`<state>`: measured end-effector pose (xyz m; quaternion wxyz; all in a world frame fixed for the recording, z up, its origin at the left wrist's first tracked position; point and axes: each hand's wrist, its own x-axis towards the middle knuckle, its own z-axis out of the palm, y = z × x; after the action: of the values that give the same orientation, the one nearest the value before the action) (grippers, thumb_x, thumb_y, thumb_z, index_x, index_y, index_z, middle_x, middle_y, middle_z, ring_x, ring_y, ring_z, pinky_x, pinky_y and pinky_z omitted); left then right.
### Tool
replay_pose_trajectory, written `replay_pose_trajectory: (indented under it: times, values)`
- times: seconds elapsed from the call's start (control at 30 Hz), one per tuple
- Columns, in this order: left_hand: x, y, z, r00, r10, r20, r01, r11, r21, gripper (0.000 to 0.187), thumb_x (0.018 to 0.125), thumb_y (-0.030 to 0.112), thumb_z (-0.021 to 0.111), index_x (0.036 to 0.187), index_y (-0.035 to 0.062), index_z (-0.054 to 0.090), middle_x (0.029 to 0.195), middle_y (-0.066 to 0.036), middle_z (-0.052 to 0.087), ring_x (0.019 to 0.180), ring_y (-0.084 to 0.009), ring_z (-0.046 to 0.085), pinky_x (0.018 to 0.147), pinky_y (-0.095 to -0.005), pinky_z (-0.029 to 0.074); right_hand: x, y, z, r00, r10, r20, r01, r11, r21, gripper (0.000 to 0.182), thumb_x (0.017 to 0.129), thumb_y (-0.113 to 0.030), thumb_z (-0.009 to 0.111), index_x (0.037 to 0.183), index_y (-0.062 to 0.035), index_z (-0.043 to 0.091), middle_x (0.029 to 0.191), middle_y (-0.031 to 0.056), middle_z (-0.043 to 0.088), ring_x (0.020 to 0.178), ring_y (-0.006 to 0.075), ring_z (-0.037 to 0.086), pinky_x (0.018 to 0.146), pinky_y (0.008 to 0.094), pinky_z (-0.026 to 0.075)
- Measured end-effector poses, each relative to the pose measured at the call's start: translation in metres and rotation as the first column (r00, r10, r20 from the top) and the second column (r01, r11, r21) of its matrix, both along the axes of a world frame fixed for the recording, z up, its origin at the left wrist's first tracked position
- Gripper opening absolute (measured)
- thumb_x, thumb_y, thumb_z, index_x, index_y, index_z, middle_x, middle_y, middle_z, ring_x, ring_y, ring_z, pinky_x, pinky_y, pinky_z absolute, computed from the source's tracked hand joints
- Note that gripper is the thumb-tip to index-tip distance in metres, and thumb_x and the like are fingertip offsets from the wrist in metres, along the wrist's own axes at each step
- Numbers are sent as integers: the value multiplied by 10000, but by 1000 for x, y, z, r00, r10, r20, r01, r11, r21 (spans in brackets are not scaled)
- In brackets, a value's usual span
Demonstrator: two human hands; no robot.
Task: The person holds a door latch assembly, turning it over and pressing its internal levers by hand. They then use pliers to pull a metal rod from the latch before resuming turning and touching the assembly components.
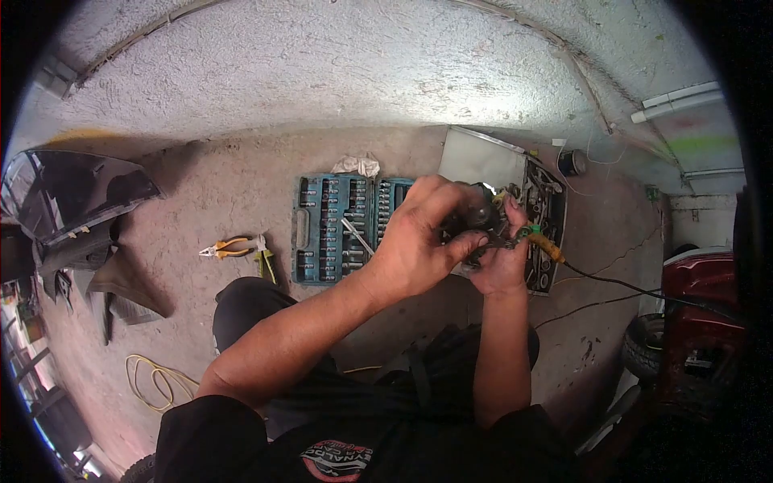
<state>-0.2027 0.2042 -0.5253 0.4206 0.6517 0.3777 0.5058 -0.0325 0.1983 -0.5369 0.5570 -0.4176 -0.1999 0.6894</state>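
My left hand [419, 233] is closed, back of the hand up, with thumb and fingers on a dark rounded part [481, 212] whose kind I cannot make out. My right hand [501, 270] is turned palm up under the same part, its fingers curled around the far side. Against the right hand lies a yellow-orange handle [547, 245] with a green collar and a black cable; its tip is hidden. Below the hands, a blue socket set case [298, 270] lies unfolded on the floor, partly covered by the left hand. A ratchet handle [357, 235] rests across its sockets.
Yellow-handled pliers [229, 248] and a green-handled tool [266, 262] lie left of the case. A metal toolbox [483, 153] stands by the wall. Dark car panels [88, 193] are at left, a coiled yellow cord [157, 382] below. A tyre [642, 348] and red bodywork [700, 306] stand right.
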Motion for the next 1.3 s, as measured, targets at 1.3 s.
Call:
replay_pose_trajectory:
  times: [1.3]
  values:
    - [0, 4, -2, 952, -116, -282, 126, 992, 18, 954, 590, 157, 917, 1436, 84, 483, 1394, -143, 568, 1251, -368, 516, 1077, -450, 428, 14, 3, 2, 995, 9, 98, -17, 997, 76, 608, 967, -423, 439, 1326, 47, 582, 1275, 152, 655, 1166, 259, 635, 1025, 392, 492]
